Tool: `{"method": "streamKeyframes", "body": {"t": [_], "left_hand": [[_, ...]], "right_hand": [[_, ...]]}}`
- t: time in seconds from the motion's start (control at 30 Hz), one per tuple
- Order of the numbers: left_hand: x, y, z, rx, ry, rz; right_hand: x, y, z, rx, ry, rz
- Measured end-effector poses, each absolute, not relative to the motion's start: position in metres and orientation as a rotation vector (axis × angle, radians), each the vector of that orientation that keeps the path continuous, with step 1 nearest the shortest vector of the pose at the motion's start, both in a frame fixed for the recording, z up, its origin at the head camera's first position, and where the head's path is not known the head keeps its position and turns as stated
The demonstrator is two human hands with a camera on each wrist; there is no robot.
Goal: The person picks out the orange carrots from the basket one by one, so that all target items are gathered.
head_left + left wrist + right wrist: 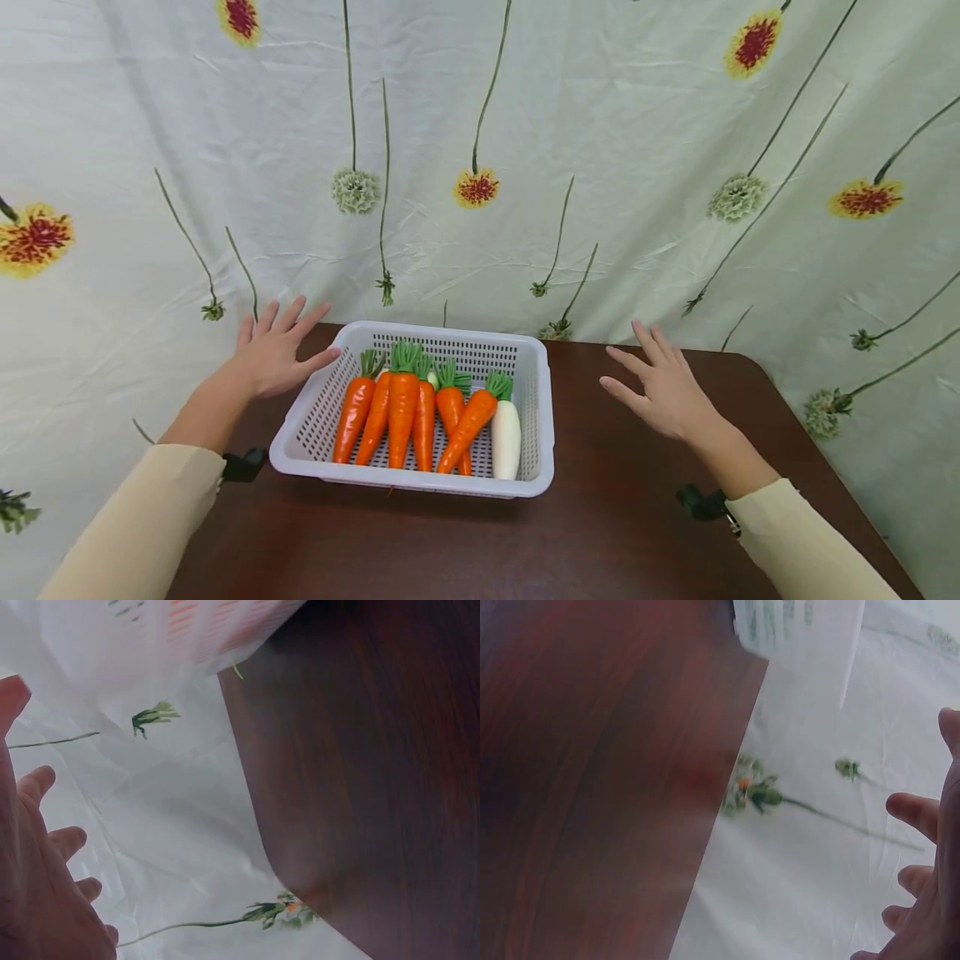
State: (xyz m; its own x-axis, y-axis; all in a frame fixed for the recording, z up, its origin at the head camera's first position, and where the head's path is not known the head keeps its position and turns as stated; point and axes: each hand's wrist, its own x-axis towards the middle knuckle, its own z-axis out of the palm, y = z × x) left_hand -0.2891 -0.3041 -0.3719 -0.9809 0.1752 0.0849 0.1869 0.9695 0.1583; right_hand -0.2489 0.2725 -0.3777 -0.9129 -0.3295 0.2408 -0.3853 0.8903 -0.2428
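A white plastic basket (551, 417) with perforated walls stands on the dark table. Inside lie several orange carrots (402, 408) with green tops, side by side. At the right end of the row is a white radish (506, 440), a carrot's green top overlapping its upper end. My left hand (273, 354) is at the basket's left side with fingers spread, its thumb overlapping the rim in the head view. To the right of the basket, apart from it, my right hand (663, 387) hovers with fingers extended. Neither hand holds anything.
The dark brown wooden table (600, 533) has a rounded far right corner. Behind it hangs a pale cloth (637, 125) printed with flowers and stems. Dark straps circle both wrists, below the cream sleeves (813, 542).
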Motion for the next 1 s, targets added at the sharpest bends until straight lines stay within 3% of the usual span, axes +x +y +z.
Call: {"method": "streamKeyframes", "body": {"t": [0.7, 1.0], "left_hand": [[-0.255, -0.288, -0.378, -0.374, -2.909, -0.575], [-0.241, -0.274, -0.376, -0.255, -2.895, -0.793]], "right_hand": [[-0.234, 0.207, -0.380, 0.666, -2.769, 0.944], [-0.233, 0.179, -0.378, 0.699, -2.718, 1.250]]}}
